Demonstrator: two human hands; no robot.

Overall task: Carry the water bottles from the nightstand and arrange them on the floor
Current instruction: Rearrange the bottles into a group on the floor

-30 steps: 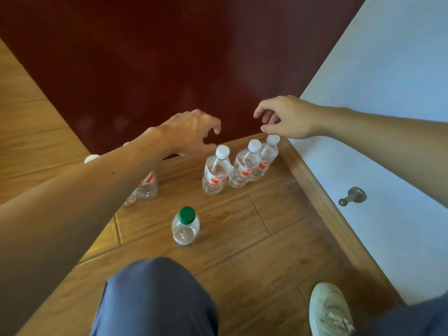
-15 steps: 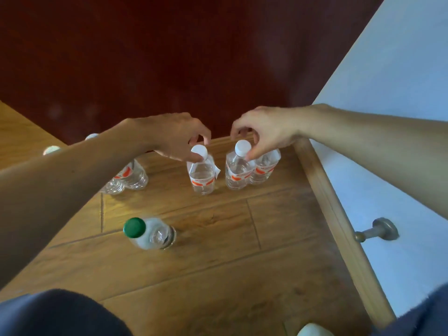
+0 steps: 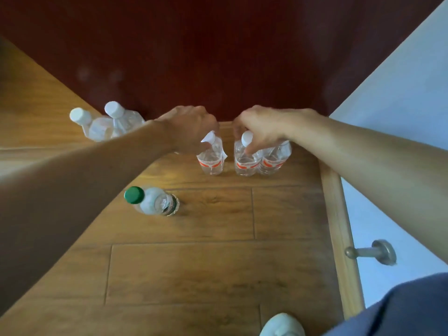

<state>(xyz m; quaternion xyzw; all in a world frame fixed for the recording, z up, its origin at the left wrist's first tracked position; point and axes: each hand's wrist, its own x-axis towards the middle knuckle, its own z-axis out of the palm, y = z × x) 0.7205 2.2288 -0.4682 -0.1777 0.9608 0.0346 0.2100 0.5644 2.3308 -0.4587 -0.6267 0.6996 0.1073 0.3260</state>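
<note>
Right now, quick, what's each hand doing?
Left hand: grips the cap of the bottle with the peeling label.
Right hand: grips the neck of the middle bottle of three.

1. Three bottles stand on the floor (image 3: 194, 263) by the far wall: left bottle (image 3: 210, 162), middle bottle (image 3: 243, 164), right bottle (image 3: 275, 162), the last two touching.
2. My left hand (image 3: 191, 127) grips the left bottle's top and my right hand (image 3: 261, 127) the middle bottle's.
3. A pair of bottles (image 3: 109, 124) stands well apart to the left.
4. A lone bottle (image 3: 157, 202) stands nearer me.
</note>
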